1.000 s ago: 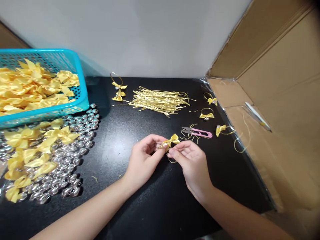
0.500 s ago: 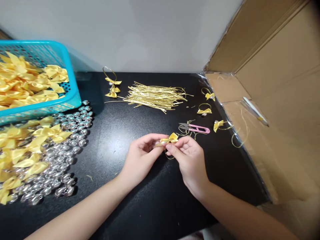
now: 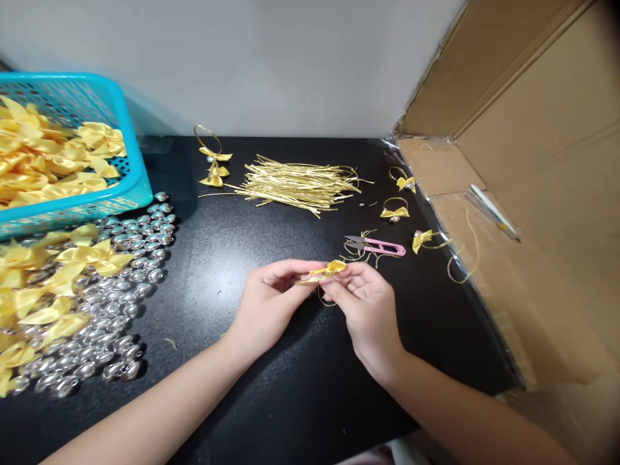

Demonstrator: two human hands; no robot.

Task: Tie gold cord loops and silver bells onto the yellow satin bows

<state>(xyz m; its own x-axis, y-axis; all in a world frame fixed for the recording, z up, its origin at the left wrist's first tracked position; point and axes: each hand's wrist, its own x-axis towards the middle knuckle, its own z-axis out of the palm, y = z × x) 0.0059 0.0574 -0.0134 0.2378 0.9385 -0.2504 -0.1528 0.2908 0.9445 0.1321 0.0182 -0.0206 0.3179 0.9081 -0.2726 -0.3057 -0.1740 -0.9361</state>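
Between my two hands is a yellow ribbon bow (image 3: 335, 266) with gold cord looped at it. My left hand (image 3: 271, 297) pinches the bow and cord from the left, and a cord end sticks out along its fingertips. My right hand (image 3: 365, 307) grips the bow's right side with thumb and fingers, and a thin loop of cord hangs below. The fingers partly hide where bow and cord meet. Just beyond my right hand lie pink-handled thread snips (image 3: 382, 247) among short cord scraps.
A pile of gold cords (image 3: 300, 184) lies at the back. Finished-looking bow loops (image 3: 394, 213) rest on the right and back left. On the left are a blue basket (image 3: 138, 174) of yellow bows and a spread of silver beads (image 3: 106, 329). Cardboard (image 3: 547, 258) borders the right side.
The bow has tilted flatter between my fingers, and both hands remain in nearly the same place. The whole view has shifted slightly.
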